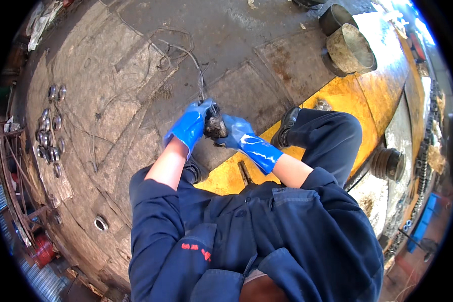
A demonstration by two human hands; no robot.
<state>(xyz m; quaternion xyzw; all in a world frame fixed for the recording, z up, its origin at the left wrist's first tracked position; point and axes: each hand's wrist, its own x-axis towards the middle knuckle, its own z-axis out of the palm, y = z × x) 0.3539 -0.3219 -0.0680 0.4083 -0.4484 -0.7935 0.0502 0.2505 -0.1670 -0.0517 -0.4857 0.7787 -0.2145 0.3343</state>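
Grimy concrete floor [110, 65] lies below; left hand [190, 126] and right hand [239, 137], fingers clamped, grip a dark greasy part [215, 127].

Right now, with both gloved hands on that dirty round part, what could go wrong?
1. The left hand and right hand grip a greasy dark part between them; it might slip and drop towards the shoe below.
2. Loose wires lie on the floor just ahead and could catch a foot.
3. The bearing rings lying on the floor at the left may roll underfoot.
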